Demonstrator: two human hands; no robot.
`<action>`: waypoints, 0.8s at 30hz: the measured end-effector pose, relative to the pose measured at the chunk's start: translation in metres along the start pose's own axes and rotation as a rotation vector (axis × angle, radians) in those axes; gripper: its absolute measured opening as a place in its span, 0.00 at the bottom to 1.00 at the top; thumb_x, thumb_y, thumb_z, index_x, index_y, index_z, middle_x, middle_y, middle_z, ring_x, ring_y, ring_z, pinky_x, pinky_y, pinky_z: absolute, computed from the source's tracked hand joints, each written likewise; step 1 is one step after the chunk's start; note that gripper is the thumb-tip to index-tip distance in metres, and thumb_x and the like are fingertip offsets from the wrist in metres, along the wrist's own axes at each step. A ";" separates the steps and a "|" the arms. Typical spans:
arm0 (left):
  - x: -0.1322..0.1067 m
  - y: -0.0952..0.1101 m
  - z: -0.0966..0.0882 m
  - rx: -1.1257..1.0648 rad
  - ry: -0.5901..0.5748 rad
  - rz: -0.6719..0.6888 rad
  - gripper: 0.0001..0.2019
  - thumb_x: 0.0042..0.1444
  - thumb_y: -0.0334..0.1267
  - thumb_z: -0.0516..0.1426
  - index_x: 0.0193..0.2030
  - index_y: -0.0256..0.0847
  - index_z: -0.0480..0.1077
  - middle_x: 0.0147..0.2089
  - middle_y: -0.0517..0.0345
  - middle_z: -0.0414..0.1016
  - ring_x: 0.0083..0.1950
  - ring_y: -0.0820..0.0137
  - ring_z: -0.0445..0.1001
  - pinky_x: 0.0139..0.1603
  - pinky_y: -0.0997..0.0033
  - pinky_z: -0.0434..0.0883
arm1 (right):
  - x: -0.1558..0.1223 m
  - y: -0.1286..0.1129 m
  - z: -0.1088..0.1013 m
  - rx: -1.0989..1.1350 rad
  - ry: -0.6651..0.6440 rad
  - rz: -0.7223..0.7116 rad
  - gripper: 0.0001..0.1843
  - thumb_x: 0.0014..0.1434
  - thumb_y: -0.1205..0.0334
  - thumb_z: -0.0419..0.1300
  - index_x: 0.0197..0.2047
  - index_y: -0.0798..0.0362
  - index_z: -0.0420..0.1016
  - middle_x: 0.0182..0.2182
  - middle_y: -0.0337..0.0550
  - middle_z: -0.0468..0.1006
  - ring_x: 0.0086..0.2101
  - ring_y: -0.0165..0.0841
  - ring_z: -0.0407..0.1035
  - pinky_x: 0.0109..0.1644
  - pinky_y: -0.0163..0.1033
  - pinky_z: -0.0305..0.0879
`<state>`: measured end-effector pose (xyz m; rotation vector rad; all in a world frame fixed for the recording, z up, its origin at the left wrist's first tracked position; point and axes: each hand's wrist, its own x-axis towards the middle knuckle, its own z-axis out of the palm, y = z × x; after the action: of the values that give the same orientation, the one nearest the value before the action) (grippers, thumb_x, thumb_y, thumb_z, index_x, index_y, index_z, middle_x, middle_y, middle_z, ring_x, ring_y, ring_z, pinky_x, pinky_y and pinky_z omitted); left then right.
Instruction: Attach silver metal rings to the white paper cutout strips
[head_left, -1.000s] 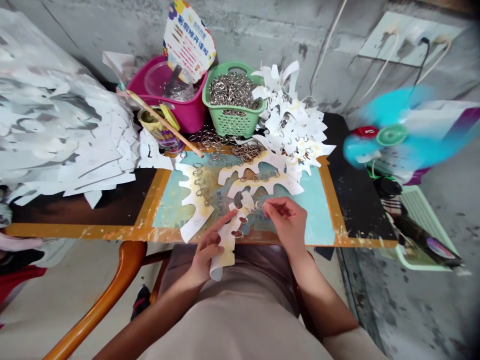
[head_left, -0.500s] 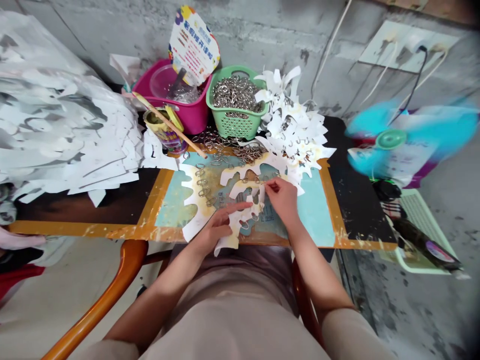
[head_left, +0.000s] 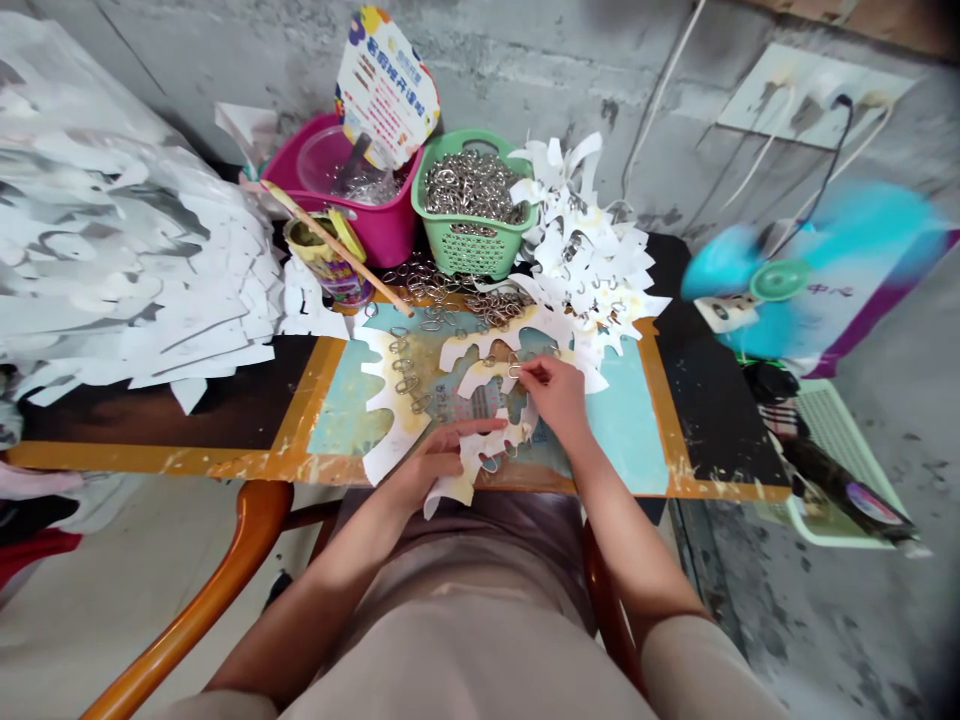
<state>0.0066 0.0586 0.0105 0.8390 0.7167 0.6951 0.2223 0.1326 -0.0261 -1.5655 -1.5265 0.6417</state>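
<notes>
A white notched cut-out piece [head_left: 484,455], stained yellow and carrying several metal rings, curves across the middle of the mat. My left hand [head_left: 435,462] grips its lower part, index finger stretched along it and thumb below. Pinched in the fingertips of my right hand [head_left: 553,388] is a small metal ring [head_left: 514,370], at the upper arm of the piece. Left of my hands lies another notched strip [head_left: 390,400] with a row of rings [head_left: 405,383] along its stained edge. Just above, a further white strip [head_left: 525,325] lies close to my right hand.
Loose rings [head_left: 427,285] lie before a green basket [head_left: 476,245] full of rings. A pink basket [head_left: 390,235] and a can [head_left: 334,265] with a stick [head_left: 345,255] stand left of it. White cut-outs are heaped [head_left: 150,270] at left. A fan [head_left: 780,280] spins at right.
My right hand has shifted slightly left, and the ring at its fingertips now shows clearly over the piece. My left hand has stayed nearly in place.
</notes>
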 end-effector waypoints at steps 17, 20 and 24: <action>0.009 -0.006 -0.011 -0.127 0.020 0.077 0.31 0.34 0.31 0.56 0.51 0.36 0.78 0.41 0.55 0.82 0.43 0.60 0.77 0.47 0.67 0.70 | -0.012 0.001 -0.054 0.039 0.522 0.090 0.10 0.55 0.55 0.64 0.34 0.53 0.78 0.27 0.41 0.81 0.28 0.35 0.75 0.38 0.41 0.73; 0.011 -0.006 -0.014 -0.155 0.008 0.091 0.29 0.34 0.30 0.56 0.48 0.35 0.79 0.44 0.55 0.81 0.47 0.58 0.76 0.52 0.64 0.69 | -0.013 -0.002 -0.051 0.446 0.352 0.219 0.11 0.48 0.55 0.70 0.32 0.52 0.78 0.25 0.38 0.80 0.27 0.33 0.75 0.38 0.41 0.76; 0.013 -0.006 -0.019 -0.207 -0.024 0.090 0.30 0.36 0.34 0.58 0.51 0.37 0.78 0.43 0.53 0.80 0.45 0.57 0.77 0.52 0.60 0.70 | -0.030 -0.015 -0.039 0.686 0.076 0.389 0.14 0.41 0.55 0.75 0.31 0.50 0.80 0.26 0.38 0.81 0.27 0.32 0.76 0.36 0.39 0.77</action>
<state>0.0008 0.0735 -0.0066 0.6917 0.5771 0.8235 0.2429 0.0941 0.0012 -1.3172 -0.8037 1.1635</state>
